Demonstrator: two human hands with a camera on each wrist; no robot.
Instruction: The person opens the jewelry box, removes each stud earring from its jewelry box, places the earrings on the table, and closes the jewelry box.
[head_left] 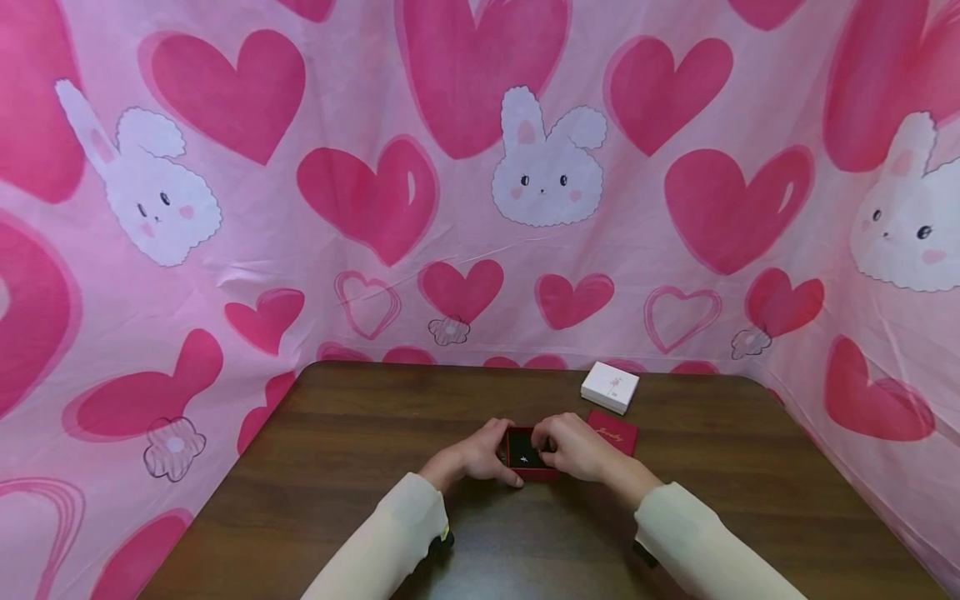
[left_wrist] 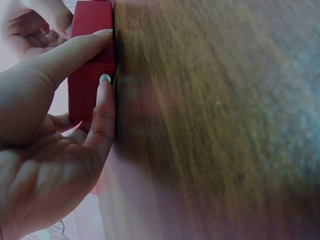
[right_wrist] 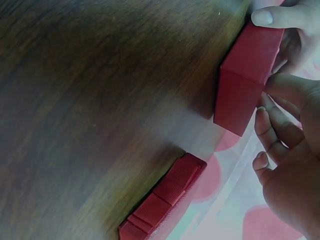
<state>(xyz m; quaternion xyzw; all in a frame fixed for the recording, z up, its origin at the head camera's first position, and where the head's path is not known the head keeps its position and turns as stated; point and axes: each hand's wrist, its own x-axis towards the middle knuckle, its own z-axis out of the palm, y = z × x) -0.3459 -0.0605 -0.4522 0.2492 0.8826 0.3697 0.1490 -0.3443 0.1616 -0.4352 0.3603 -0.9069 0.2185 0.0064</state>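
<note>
A small red jewelry box sits uncovered on the table, with a black insert inside. On that insert lies a tiny silvery piece. My left hand grips the box from the left, its thumb along the near wall in the left wrist view. Over the box's right side, my right hand has its fingers curled, with the thumb at the top edge. Whatever may be between those fingertips is hidden. To the right lies the red lid with gold lettering; its ribbed ribbon side shows in the right wrist view.
Behind the lid stands a white box with a small pink print. Everything rests on a brown wooden table. Pink cloth with hearts and rabbits hangs around the table's back and sides.
</note>
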